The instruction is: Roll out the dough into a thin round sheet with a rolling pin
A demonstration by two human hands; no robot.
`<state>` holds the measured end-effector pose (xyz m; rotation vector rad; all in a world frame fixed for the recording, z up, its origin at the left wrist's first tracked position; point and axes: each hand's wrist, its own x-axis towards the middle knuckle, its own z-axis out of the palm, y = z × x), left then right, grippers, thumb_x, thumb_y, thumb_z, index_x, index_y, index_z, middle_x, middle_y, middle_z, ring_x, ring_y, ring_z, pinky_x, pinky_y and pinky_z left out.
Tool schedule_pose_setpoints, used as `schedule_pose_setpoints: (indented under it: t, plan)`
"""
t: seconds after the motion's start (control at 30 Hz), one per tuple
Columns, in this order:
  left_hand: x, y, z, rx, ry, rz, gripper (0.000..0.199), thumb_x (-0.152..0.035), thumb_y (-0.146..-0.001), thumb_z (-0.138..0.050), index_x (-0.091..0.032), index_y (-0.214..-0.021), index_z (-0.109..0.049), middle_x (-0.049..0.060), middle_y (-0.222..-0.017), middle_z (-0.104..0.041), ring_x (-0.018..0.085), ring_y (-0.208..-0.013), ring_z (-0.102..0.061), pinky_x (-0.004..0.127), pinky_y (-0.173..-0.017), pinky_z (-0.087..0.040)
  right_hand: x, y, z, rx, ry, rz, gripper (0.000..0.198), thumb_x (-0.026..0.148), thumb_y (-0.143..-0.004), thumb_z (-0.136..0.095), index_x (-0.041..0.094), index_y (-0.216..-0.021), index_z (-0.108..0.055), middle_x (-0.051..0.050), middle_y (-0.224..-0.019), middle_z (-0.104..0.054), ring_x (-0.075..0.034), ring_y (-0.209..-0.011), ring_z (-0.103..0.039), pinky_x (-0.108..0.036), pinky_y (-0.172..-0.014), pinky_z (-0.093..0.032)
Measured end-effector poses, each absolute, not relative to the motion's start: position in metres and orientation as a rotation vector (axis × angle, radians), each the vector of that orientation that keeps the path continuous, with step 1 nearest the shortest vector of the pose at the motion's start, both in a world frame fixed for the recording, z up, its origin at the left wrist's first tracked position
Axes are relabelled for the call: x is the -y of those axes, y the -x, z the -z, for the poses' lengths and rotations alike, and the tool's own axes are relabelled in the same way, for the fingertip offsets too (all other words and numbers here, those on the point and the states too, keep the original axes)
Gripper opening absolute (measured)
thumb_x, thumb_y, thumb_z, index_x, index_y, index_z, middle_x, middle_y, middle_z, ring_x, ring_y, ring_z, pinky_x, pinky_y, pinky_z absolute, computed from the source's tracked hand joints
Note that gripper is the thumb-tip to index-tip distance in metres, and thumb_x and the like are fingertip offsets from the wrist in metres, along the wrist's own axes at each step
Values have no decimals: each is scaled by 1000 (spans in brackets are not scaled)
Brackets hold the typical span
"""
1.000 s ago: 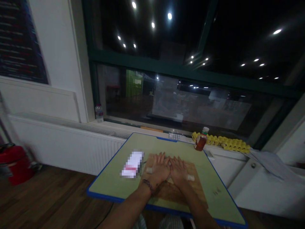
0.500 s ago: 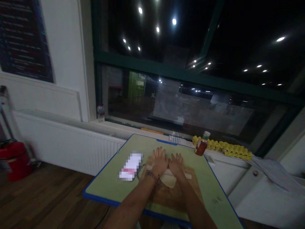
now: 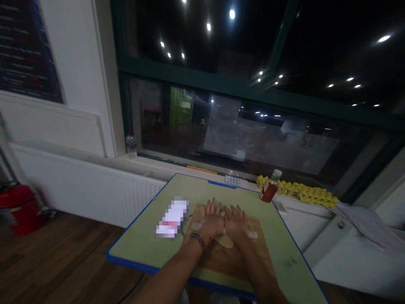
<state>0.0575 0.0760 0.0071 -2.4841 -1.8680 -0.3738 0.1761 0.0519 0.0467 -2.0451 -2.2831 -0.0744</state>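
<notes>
A pale wooden rolling pin [image 3: 252, 234] lies crosswise on a brown wooden board [image 3: 232, 264]. Both my hands rest on top of it with fingers stretched forward. My left hand [image 3: 212, 223], with a beaded bracelet at the wrist, covers the pin's left-middle part. Close beside it, thumbs nearly touching, my right hand [image 3: 236, 224] lies over the right-middle part. Only the pin's ends show clearly. Under and just this side of the pin is a flat piece of pale dough [image 3: 225, 241]; its far part is hidden by my hands.
A blurred-out phone-like screen [image 3: 172, 218] lies left of the board on the green, blue-edged table [image 3: 139, 240]. At the far right edge stands a bottle of reddish-brown liquid [image 3: 270, 190]. Yellow egg cartons [image 3: 303, 194] sit on the sill, near a white radiator [image 3: 88, 185].
My hands and the rolling pin have come slightly toward me over the dough, so less of it shows. The view has tipped down and shifted a little.
</notes>
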Motion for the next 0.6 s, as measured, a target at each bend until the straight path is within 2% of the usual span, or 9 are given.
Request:
schedule_pose_setpoints:
  t: [0.13, 0.27, 0.37, 0.5, 0.6]
  plan:
    - [-62, -57, -3, 1785, 2495, 404, 52, -24, -95, -32, -23, -147, -35, 8, -156, -28, 30, -145, -14, 58, -114, -14, -36, -181, -41, 2323, 1977, 126, 51, 19, -95, -27, 23, -143, -43, -4, -151, -38, -27, -144, -18, -47, -116, -8]
    - [-41, -59, -12, 1659, 2490, 442, 51, -24, -96, -30, -19, -147, -36, 10, -154, -32, 29, -146, -13, 58, -115, -12, -19, -183, -34, 2262, 1938, 214, 50, 21, -96, -23, 21, -142, -45, -5, -150, -39, -28, -144, -19, -47, -116, -8]
    - [-31, -59, -19, 1619, 2457, 470, 51, -25, -96, -29, -15, -146, -36, 11, -155, -28, 29, -146, -12, 54, -115, -14, -15, -183, -32, 2268, 1917, 229, 51, 22, -96, -23, 19, -143, -43, -5, -151, -38, -29, -144, -16, -47, -117, -6]
    - [-40, -56, -19, 1672, 2451, 478, 53, -23, -95, -30, -21, -147, -35, 7, -156, -26, 27, -146, -13, 54, -115, -15, -29, -180, -34, 2292, 1942, 138, 52, 22, -94, -27, 21, -144, -42, -5, -151, -37, -25, -143, -21, -45, -117, -7]
    - [-58, -55, -21, 1751, 2431, 487, 54, -25, -94, -33, -22, -148, -32, 9, -158, -21, 29, -146, -13, 57, -114, -16, -48, -179, -36, 2276, 1961, 102, 52, 25, -95, -27, 23, -144, -41, -6, -151, -36, -25, -143, -22, -47, -115, -10]
